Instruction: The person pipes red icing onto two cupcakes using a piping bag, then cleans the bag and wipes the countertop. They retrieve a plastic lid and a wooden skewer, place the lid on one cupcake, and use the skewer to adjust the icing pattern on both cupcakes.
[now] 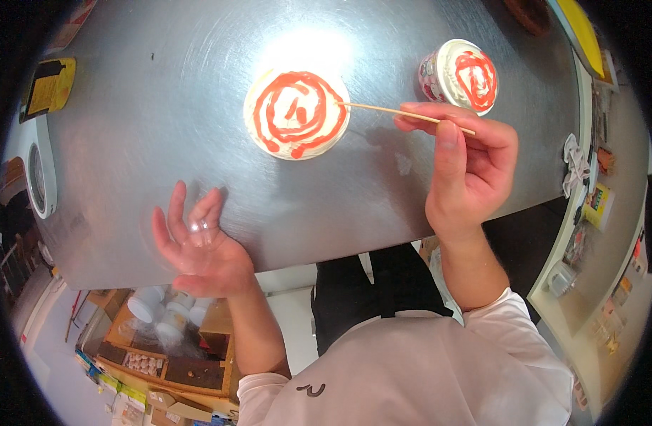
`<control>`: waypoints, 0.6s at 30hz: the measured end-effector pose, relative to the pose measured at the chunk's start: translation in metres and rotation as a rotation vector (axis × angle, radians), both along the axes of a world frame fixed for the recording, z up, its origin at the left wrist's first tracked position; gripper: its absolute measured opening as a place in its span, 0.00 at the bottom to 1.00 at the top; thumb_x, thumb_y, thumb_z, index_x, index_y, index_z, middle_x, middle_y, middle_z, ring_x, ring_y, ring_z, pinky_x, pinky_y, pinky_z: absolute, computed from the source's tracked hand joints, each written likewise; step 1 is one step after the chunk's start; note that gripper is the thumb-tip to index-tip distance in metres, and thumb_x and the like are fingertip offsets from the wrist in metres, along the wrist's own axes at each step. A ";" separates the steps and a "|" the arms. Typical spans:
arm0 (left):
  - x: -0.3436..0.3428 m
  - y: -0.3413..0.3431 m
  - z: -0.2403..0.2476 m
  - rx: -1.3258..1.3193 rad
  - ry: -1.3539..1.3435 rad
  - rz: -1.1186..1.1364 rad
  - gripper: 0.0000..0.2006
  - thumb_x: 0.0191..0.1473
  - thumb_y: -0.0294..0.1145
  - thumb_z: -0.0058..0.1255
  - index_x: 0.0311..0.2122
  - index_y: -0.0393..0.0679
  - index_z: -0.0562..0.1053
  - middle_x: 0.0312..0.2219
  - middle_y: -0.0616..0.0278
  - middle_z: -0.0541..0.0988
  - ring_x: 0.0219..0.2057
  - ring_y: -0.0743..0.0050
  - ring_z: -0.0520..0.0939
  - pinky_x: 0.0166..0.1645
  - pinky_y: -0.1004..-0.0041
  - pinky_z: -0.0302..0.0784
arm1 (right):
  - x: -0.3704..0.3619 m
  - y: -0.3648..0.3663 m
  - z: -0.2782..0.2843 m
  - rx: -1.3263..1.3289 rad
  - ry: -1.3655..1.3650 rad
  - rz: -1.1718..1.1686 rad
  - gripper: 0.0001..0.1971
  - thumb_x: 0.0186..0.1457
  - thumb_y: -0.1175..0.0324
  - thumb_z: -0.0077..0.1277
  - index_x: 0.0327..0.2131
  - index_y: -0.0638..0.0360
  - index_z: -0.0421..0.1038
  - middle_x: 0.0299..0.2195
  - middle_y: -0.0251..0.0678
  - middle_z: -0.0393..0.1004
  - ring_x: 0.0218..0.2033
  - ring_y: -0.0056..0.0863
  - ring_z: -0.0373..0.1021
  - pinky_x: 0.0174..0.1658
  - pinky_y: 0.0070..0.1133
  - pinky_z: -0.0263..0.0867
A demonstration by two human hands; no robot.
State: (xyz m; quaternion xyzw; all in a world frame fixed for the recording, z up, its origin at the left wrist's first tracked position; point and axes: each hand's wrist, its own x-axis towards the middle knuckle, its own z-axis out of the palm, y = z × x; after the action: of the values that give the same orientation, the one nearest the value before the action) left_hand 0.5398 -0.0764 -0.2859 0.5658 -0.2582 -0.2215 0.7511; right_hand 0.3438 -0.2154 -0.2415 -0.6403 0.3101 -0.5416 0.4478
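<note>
A round tub point(267, 135) is filled level with white cream, and a red sauce spiral is drawn on top. My right hand point(475, 167) pinches a thin wooden skewer point(375, 108) between thumb and fingers. The skewer's tip touches the cream at the spiral's right side. Nearer to me, my left hand point(209, 248) is turned palm up with its fingers curled around a clear, round plastic lid point(191, 231); its outline is faint. A second tub point(450, 71) of cream with a red spiral stands beyond my right hand.
Both tubs stand on a metal table point(198, 42). On its left are a white scale point(38, 167) and a yellow-and-black package point(50, 86). Below the table's near edge, white tubs point(147, 304) and an egg tray point(143, 363) sit on a wooden shelf. A counter runs along the right.
</note>
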 end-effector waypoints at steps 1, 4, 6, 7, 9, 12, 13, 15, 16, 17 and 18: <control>0.000 0.000 0.000 0.002 -0.002 0.002 0.39 0.47 0.66 0.30 0.53 0.39 0.54 0.48 0.34 0.59 0.40 0.44 0.74 0.47 0.55 0.68 | 0.000 0.000 0.000 0.004 0.005 -0.006 0.07 0.52 0.81 0.41 0.35 0.68 0.55 0.32 0.50 0.71 0.32 0.28 0.70 0.37 0.22 0.68; 0.000 0.000 0.000 0.003 -0.005 0.004 0.39 0.47 0.66 0.30 0.53 0.39 0.54 0.48 0.34 0.59 0.40 0.44 0.74 0.47 0.55 0.68 | 0.001 0.001 0.002 0.001 0.068 -0.023 0.06 0.55 0.75 0.39 0.35 0.66 0.55 0.32 0.51 0.70 0.31 0.35 0.71 0.36 0.29 0.70; 0.000 0.000 -0.001 -0.004 -0.004 0.002 0.39 0.47 0.66 0.30 0.53 0.39 0.54 0.48 0.34 0.59 0.39 0.44 0.74 0.47 0.55 0.68 | 0.001 0.000 0.001 -0.004 0.054 -0.010 0.06 0.55 0.75 0.39 0.35 0.66 0.55 0.32 0.51 0.70 0.31 0.35 0.71 0.36 0.29 0.70; 0.000 0.000 -0.001 -0.005 -0.005 0.002 0.39 0.47 0.66 0.30 0.53 0.39 0.54 0.48 0.34 0.59 0.39 0.44 0.74 0.47 0.55 0.68 | 0.002 0.000 0.001 -0.006 0.047 -0.003 0.06 0.55 0.75 0.39 0.35 0.66 0.55 0.32 0.51 0.70 0.31 0.35 0.71 0.36 0.29 0.70; 0.000 0.000 -0.001 -0.006 -0.007 0.003 0.39 0.47 0.66 0.29 0.53 0.39 0.54 0.48 0.34 0.59 0.39 0.45 0.74 0.46 0.55 0.68 | 0.001 0.000 0.001 -0.002 0.063 0.002 0.07 0.55 0.75 0.40 0.35 0.66 0.55 0.32 0.51 0.70 0.30 0.35 0.71 0.36 0.29 0.70; 0.000 0.000 -0.001 -0.006 -0.014 -0.001 0.39 0.47 0.66 0.29 0.53 0.39 0.54 0.48 0.34 0.59 0.39 0.45 0.74 0.46 0.55 0.69 | 0.001 0.000 0.001 0.003 0.062 0.003 0.06 0.55 0.75 0.40 0.35 0.66 0.55 0.32 0.52 0.70 0.30 0.35 0.71 0.36 0.29 0.70; 0.000 0.000 -0.001 -0.007 -0.016 -0.002 0.39 0.47 0.66 0.29 0.53 0.39 0.54 0.48 0.34 0.59 0.39 0.45 0.74 0.46 0.55 0.69 | 0.001 0.000 0.001 0.005 0.057 0.002 0.06 0.55 0.75 0.40 0.35 0.66 0.55 0.32 0.52 0.70 0.30 0.35 0.71 0.35 0.29 0.70; 0.000 0.000 -0.001 -0.008 -0.020 -0.006 0.39 0.48 0.66 0.29 0.53 0.39 0.54 0.48 0.34 0.59 0.39 0.44 0.74 0.46 0.55 0.69 | 0.001 0.000 0.002 0.020 0.059 -0.005 0.06 0.55 0.75 0.39 0.35 0.66 0.55 0.32 0.52 0.70 0.30 0.35 0.71 0.35 0.28 0.70; 0.000 -0.001 0.000 -0.009 -0.019 -0.007 0.39 0.48 0.66 0.29 0.53 0.39 0.54 0.48 0.34 0.59 0.39 0.44 0.74 0.46 0.55 0.69 | 0.002 0.000 0.003 0.028 0.059 -0.009 0.06 0.55 0.75 0.38 0.35 0.66 0.55 0.32 0.52 0.71 0.29 0.35 0.71 0.35 0.28 0.70; -0.001 -0.001 0.000 -0.010 -0.019 -0.008 0.39 0.48 0.66 0.29 0.53 0.39 0.54 0.48 0.34 0.59 0.39 0.44 0.74 0.46 0.55 0.69 | 0.002 0.000 0.003 0.048 0.038 -0.019 0.06 0.56 0.75 0.38 0.36 0.66 0.55 0.32 0.52 0.71 0.29 0.35 0.71 0.35 0.28 0.70; -0.001 -0.001 0.000 -0.012 -0.019 -0.008 0.39 0.48 0.66 0.29 0.53 0.39 0.54 0.48 0.34 0.59 0.39 0.44 0.74 0.46 0.55 0.69 | 0.002 0.000 0.002 0.069 0.016 -0.027 0.06 0.56 0.75 0.37 0.36 0.66 0.55 0.32 0.53 0.71 0.29 0.35 0.71 0.36 0.29 0.70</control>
State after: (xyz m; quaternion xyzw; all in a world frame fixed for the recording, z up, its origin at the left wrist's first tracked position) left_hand 0.5392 -0.0771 -0.2861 0.5624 -0.2689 -0.2177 0.7510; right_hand 0.3454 -0.2151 -0.2390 -0.6246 0.3407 -0.5316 0.4596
